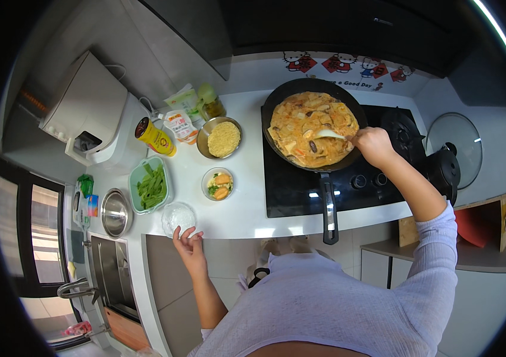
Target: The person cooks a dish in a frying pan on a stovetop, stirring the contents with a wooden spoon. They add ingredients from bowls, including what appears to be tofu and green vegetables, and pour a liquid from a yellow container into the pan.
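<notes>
My right hand (373, 146) grips a pale spoon (329, 134) whose bowl rests in the orange-brown stew. That stew (297, 111), with mushroom and tofu-like pieces, fills a black frying pan (275, 147) on the cooktop. The pan's handle (329, 209) points toward me over the counter edge. At the counter's front edge, my left hand (189, 245) has its fingers apart and holds nothing. Its fingertips are by the rim of a clear glass bowl (179, 218); whether they touch it is unclear. A small bowl (219, 184) with orange pieces and chopped greens stands farther in.
Left lie a metal bowl of instant noodles (224, 139), a tub of leafy greens (151, 185), a yellow bottle (157, 138), a sauce pouch (180, 126) and an oil bottle (212, 105). A metal bowl (116, 213) sits near the sink (114, 267). Right stand a black kettle (442, 172) and glass lid (462, 134).
</notes>
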Demonstrator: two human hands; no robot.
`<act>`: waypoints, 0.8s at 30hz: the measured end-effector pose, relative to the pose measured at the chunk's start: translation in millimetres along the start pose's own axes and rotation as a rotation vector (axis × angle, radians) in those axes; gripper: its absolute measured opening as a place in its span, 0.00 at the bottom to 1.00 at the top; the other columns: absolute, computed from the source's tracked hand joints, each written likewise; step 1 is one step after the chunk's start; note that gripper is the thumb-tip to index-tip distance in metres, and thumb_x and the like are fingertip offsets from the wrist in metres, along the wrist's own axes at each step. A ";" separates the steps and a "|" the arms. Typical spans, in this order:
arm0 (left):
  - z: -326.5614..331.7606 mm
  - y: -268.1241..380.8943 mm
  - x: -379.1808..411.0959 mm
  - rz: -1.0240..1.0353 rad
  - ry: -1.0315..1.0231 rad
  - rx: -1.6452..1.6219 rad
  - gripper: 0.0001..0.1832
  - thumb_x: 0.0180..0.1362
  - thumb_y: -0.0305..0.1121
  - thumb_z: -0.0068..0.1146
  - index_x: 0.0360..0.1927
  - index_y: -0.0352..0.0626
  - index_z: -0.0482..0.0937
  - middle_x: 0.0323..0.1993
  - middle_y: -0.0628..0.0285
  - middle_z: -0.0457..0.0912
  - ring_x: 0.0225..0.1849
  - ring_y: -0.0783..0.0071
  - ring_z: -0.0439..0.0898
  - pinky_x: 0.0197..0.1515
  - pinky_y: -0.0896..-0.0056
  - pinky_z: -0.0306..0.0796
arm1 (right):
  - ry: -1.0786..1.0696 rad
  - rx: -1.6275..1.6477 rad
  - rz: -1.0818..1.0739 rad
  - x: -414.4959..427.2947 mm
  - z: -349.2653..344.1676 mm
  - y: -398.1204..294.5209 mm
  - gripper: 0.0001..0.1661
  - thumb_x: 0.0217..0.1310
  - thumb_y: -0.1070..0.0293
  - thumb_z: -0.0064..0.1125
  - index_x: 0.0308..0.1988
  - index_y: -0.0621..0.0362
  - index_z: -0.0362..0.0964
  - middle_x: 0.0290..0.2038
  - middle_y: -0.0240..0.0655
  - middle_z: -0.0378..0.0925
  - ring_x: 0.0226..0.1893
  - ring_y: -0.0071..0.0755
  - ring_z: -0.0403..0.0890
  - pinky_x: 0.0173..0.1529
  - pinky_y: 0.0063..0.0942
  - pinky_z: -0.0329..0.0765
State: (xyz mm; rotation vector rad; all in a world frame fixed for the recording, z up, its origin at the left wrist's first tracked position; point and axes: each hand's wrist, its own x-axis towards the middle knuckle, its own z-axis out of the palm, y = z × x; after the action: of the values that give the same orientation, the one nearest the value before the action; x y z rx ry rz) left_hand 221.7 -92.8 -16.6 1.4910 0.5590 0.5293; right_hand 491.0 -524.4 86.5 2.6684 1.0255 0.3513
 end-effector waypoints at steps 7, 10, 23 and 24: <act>-4.5 5.7 -8.5 0.006 0.062 0.018 0.26 0.59 0.22 0.43 0.61 0.44 0.54 0.46 0.57 0.72 0.40 0.70 0.76 0.47 0.71 0.69 | 0.215 -0.044 0.222 32.7 2.8 19.4 0.09 0.55 0.63 0.52 0.31 0.48 0.79 0.21 0.31 0.74 0.24 0.35 0.78 0.25 0.31 0.73; -6.9 5.9 -10.6 0.001 0.081 0.015 0.25 0.59 0.22 0.43 0.61 0.43 0.54 0.46 0.57 0.72 0.40 0.70 0.76 0.47 0.70 0.69 | 0.123 0.004 0.357 36.1 8.0 36.4 0.09 0.55 0.62 0.51 0.32 0.48 0.78 0.23 0.34 0.76 0.27 0.39 0.78 0.28 0.35 0.74; 0.2 1.6 -6.0 -0.015 0.030 0.011 0.26 0.59 0.21 0.43 0.61 0.44 0.54 0.46 0.58 0.72 0.40 0.70 0.76 0.46 0.71 0.69 | -0.042 0.524 0.525 -15.8 14.9 25.0 0.10 0.49 0.68 0.57 0.33 0.59 0.79 0.28 0.46 0.78 0.31 0.49 0.79 0.39 0.39 0.76; 2.9 2.4 -4.7 -0.015 0.016 0.011 0.26 0.59 0.21 0.43 0.61 0.44 0.54 0.46 0.58 0.72 0.40 0.70 0.76 0.46 0.71 0.69 | -0.061 0.575 0.534 -15.7 10.2 21.1 0.10 0.49 0.68 0.57 0.32 0.59 0.79 0.28 0.47 0.78 0.31 0.49 0.79 0.39 0.38 0.76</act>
State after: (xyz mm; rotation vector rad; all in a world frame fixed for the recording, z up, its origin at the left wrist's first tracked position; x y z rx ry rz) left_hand 220.0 -98.1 -14.1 1.4933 0.5856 0.5272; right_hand 495.9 -551.7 81.8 3.4337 0.4106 0.0674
